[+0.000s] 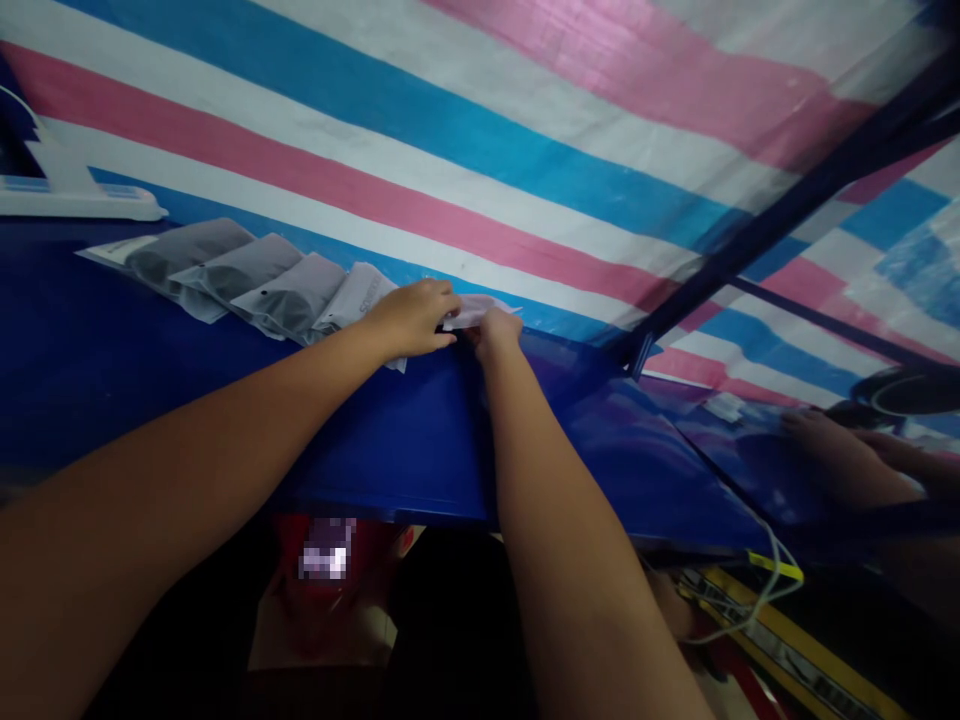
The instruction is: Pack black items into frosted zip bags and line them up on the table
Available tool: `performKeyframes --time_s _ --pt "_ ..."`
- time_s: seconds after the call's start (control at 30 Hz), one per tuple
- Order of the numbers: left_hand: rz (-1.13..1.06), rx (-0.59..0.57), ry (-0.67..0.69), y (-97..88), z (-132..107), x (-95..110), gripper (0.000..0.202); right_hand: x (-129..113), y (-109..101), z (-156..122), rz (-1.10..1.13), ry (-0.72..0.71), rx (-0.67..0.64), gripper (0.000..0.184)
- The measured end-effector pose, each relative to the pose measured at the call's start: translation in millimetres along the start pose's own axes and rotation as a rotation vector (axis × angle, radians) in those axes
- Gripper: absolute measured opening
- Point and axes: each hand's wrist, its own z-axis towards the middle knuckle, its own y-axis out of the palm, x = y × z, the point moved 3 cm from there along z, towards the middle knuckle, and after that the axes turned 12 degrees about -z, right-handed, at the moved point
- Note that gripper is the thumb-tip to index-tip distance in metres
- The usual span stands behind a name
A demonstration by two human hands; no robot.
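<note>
Both my arms reach forward over a glossy blue table (pixel 150 350). My left hand (pixel 412 318) lies with curled fingers on a small white packet (pixel 476 310) at the table's far edge. My right hand (pixel 496 330) pinches the same packet from the right side. To the left of my hands, a row of several grey and white plastic packets (pixel 255 280) lies overlapping along the far edge.
A striped pink, blue and white tarp (pixel 525 130) hangs behind the table. A white device (pixel 75 195) sits at the far left. Another person's hand (pixel 832 440) rests on the table at right. A dark blue frame pole (pixel 787 210) slants at right. Cables (pixel 765 580) hang below.
</note>
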Motion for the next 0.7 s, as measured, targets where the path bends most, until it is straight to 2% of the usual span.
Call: performKeyframes --time_s 0.13,0.23,0.37,0.5,0.7 --pt "0.049 0.033 -0.029 -3.9 -0.4 3.9 0.025 -4.4 -4.9 -11.6 0.280 0.193 0.064 0.022" --pt "0.051 0.070 -0.074 -6.4 -0.4 7.7 0.030 -15.0 -6.6 -24.0 0.289 0.207 0.022 0.008" --pt "0.074 0.084 -0.137 -8.1 1.3 5.7 0.034 -33.0 -5.4 -40.2 0.170 0.097 -0.181 0.019" --pt "0.065 0.096 -0.186 -8.2 4.7 -2.4 0.033 -43.6 -3.3 -49.5 0.194 0.068 -0.365 0.033" --pt "-0.085 0.140 -0.180 -4.6 6.2 -11.3 0.030 -46.5 0.7 -50.6 0.212 0.035 -0.506 0.031"
